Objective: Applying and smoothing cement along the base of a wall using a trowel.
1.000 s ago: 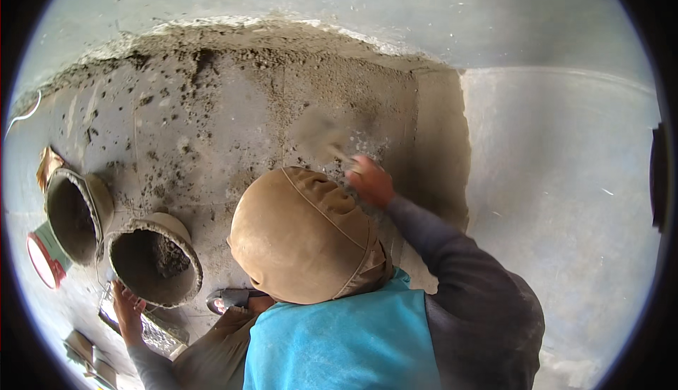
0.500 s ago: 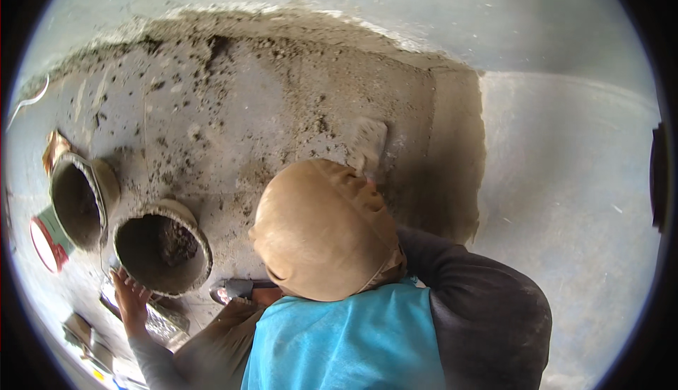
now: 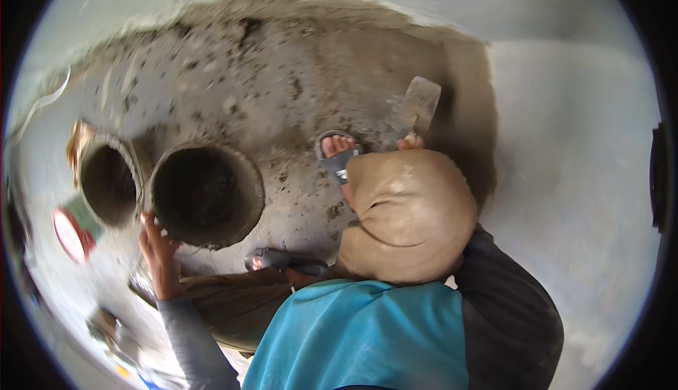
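My left hand [image 3: 161,257] is at the near left rim of a round dark bucket [image 3: 248,178], fingers curled against its edge. The bucket's inside is dark, with what looks like mortar at the bottom. Past my raised right knee, only the fingers of my right hand [image 3: 411,141] show, closed round the handle of a trowel [image 3: 423,99]. Its flat, mortar-smeared blade points away from me, over the grey-brown floor near the wet-looking strip. The knee hides the rest of that hand.
A second bucket [image 3: 145,167] stands left of the first, beside a green and red container [image 3: 74,234]. Mortar crumbs [image 3: 229,104] litter the floor. A rough mortar band [image 3: 311,5] runs along the far wall's base. My sandalled feet [image 3: 341,167] are close by.
My view has shifted, baring my right foot. The bucket at my left hand now appears farther right and farther from me. The trowel has moved right and away, its blade lifted clearer in view.
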A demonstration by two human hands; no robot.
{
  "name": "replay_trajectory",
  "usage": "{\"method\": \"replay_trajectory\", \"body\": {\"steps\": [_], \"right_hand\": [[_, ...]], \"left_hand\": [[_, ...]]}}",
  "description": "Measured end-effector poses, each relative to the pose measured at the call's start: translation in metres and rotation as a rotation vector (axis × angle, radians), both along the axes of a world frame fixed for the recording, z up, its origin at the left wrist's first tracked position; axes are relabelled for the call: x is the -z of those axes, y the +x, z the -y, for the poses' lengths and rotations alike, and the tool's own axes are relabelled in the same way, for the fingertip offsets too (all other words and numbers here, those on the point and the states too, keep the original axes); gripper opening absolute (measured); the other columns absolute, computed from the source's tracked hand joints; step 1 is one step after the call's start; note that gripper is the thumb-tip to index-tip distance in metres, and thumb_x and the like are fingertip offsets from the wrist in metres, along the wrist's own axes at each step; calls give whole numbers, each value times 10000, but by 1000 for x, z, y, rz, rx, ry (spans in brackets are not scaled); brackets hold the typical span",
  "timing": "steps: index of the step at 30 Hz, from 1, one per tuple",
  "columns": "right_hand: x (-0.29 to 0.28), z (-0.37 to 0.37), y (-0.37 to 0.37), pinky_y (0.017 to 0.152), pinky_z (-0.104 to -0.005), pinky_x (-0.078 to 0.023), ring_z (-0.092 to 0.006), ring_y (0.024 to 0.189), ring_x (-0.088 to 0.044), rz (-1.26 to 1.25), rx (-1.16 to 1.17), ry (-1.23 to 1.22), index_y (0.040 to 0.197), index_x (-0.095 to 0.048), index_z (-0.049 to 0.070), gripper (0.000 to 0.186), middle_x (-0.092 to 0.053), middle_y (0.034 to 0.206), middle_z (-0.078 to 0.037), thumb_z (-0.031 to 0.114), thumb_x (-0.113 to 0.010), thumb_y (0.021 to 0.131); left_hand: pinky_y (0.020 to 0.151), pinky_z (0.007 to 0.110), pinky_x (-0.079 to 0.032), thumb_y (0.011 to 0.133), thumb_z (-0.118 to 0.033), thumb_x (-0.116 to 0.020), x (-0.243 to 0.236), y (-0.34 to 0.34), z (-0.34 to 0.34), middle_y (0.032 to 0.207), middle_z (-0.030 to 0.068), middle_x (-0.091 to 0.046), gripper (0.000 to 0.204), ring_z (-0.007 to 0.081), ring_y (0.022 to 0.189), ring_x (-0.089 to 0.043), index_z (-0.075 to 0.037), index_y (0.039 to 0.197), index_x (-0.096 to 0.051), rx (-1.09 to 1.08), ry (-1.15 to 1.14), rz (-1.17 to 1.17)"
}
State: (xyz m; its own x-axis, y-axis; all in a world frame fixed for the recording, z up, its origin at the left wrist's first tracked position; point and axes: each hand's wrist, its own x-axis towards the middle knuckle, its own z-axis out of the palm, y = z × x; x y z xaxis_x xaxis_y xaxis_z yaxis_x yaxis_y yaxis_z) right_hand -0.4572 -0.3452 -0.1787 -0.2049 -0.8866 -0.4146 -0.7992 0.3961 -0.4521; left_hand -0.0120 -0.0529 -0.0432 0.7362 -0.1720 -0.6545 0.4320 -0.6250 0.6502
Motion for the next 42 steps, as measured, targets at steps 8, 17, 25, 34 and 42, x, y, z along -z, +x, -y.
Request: {"method": "replay_trajectory", "body": {"steps": [8,17,25,34,42], "right_hand": [[-9,-120,-36,809,-458,-456,-400,960,-584,-72,651,105,1233,-418,7,503,-591,1052,-232,276,-586,843],[33,-156,-33,776,-471,-442,-390,931,-581,44,727,-43,1153,-459,-4,469,-583,1032,-221,329,-577,846],[15,-126,1,809,-478,-432,-409,1002,-562,332,209,10,1213,-474,13,545,-575,1092,-262,368,-605,821],[44,-325,-138,658,-462,-471,-345,813,-568,11,977,153,1081,-462,66,311,-567,896,-162,267,-558,864],[42,-215,-112,488,-421,-492,-258,648,-545,391,1178,-23,1122,-408,120,280,-507,845,-93,255,-519,904]], "left_hand": [[656,378,-510,910,-607,-384,13,16,-3,1157,154,-556,691,270,882,-600,-69,1343,-413,65,-2,-106],[876,516,-455,910,-625,-311,48,41,-32,1317,141,-487,669,346,1123,-520,-137,1345,-450,-11,28,-56],[898,529,-460,901,-565,-402,67,34,-60,1298,186,-488,665,359,1116,-515,-59,1333,-431,-297,44,-48],[801,445,-508,631,-190,-814,110,67,-108,1069,230,-571,667,373,972,-594,33,1101,-398,888,700,704],[948,465,-449,747,-192,-717,130,82,-116,1134,232,-556,679,376,1074,-547,6,1279,-344,273,72,268]]}}
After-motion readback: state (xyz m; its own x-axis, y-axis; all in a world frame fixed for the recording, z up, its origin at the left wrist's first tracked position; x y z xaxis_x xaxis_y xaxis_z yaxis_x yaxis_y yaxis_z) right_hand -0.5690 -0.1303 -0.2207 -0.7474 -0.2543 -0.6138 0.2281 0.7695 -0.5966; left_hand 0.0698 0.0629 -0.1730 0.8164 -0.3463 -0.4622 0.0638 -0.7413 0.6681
